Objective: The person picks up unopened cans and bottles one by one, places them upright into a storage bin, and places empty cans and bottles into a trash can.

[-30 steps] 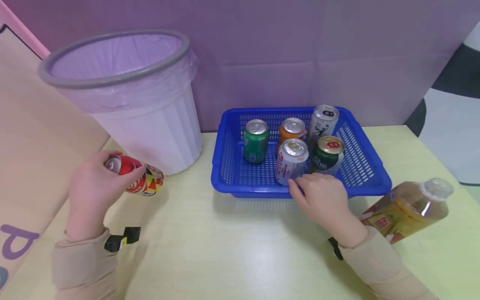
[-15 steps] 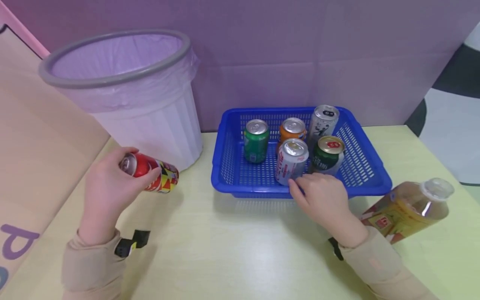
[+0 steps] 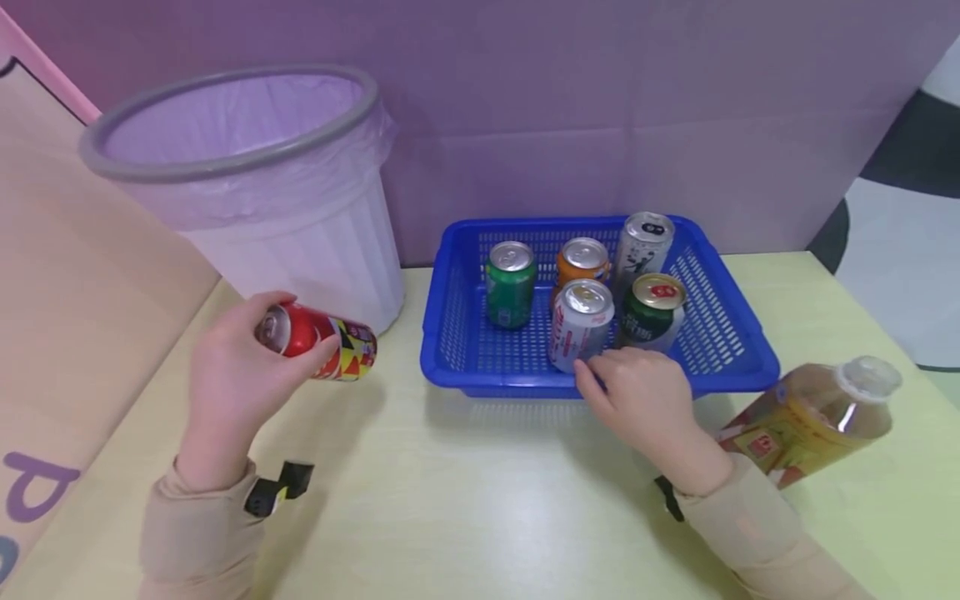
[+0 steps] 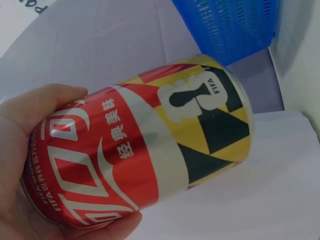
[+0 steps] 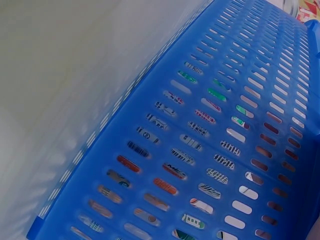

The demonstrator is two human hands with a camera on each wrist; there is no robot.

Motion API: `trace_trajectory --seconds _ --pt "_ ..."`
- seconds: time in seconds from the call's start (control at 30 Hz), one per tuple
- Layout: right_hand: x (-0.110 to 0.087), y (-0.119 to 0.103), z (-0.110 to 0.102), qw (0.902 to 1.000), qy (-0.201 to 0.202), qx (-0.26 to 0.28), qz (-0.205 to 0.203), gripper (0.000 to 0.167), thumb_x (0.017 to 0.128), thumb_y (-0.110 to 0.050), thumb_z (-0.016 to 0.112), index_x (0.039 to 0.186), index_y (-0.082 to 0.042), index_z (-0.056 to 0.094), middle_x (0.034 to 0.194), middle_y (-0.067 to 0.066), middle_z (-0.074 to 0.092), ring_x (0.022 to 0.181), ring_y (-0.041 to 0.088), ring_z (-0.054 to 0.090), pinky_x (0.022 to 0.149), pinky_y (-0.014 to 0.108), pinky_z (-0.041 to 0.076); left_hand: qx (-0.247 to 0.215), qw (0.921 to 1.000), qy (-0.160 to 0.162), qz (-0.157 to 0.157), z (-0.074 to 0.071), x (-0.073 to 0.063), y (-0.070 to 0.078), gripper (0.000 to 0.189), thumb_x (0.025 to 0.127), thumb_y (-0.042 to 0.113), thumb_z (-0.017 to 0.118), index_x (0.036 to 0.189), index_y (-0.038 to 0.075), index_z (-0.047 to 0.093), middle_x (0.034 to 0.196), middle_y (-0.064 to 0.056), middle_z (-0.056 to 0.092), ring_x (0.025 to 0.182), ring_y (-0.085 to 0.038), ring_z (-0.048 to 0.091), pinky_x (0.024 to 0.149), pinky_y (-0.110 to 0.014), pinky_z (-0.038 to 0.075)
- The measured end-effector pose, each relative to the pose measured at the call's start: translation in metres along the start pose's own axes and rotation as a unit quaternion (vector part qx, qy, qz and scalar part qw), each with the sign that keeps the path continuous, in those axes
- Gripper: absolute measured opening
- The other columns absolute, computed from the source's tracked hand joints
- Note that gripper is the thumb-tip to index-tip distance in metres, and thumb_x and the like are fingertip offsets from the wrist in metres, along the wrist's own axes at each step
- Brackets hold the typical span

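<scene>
My left hand [image 3: 240,358] grips a red soda can [image 3: 318,342] by its top end, thumb on the near side and fingers over the far side. Held tilted above the table, the can points its bottom toward the right. In the left wrist view the can [image 4: 145,145] shows white lettering and a yellow, black and red check pattern. Over the front rim of the blue basket [image 3: 502,381] curl the fingers of my right hand [image 3: 641,392]. Just behind that hand, inside the basket, stands a silver-white can [image 3: 579,333].
Also upright in the basket are a green can [image 3: 511,292], an orange can [image 3: 581,260], a tall silver can [image 3: 643,246] and a dark green can with a gold top [image 3: 652,312]. A lined white bin [image 3: 315,250] stands at back left, a drink bottle [image 3: 817,417] at right.
My left hand has carried the red soda can rightward, across the front of the bin and nearer the basket. My right hand keeps its place on the basket rim.
</scene>
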State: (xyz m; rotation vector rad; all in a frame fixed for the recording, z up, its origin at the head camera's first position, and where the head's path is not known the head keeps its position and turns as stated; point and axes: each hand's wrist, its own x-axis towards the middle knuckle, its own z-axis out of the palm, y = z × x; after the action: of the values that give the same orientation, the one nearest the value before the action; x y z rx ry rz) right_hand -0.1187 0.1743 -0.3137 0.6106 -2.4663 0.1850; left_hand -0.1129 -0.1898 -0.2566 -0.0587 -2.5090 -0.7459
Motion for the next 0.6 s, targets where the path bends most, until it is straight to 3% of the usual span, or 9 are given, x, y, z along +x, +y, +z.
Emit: trace_trajectory --seconds 0.43,0.6 --pt "0.0 0.003 0.003 1.0 -0.001 -0.007 0.0 0.042 0.086 -0.027 0.056 0.049 -0.015 0.039 0.046 -0.004 0.037 0.042 0.016 0.039 0.042 0.029 0.029 -0.051 0.998 0.035 0.016 0.007 0.005 0.019 0.05 0.07 0.026 0.081 0.113 0.007 0.065 0.095 -0.016 0.068 0.076 -0.029 0.063 0.058 -0.004 0.035" --pt "-0.001 0.001 0.001 0.9999 -0.009 -0.008 0.005 0.042 0.086 -0.027 0.057 0.049 -0.016 0.04 0.046 -0.004 0.037 0.043 0.014 0.038 0.042 0.028 0.029 -0.073 0.997 0.026 0.008 0.011 0.007 0.032 0.052 0.071 0.026 0.081 0.116 0.008 0.063 0.103 -0.014 0.067 0.08 -0.028 0.063 0.059 -0.012 0.043"
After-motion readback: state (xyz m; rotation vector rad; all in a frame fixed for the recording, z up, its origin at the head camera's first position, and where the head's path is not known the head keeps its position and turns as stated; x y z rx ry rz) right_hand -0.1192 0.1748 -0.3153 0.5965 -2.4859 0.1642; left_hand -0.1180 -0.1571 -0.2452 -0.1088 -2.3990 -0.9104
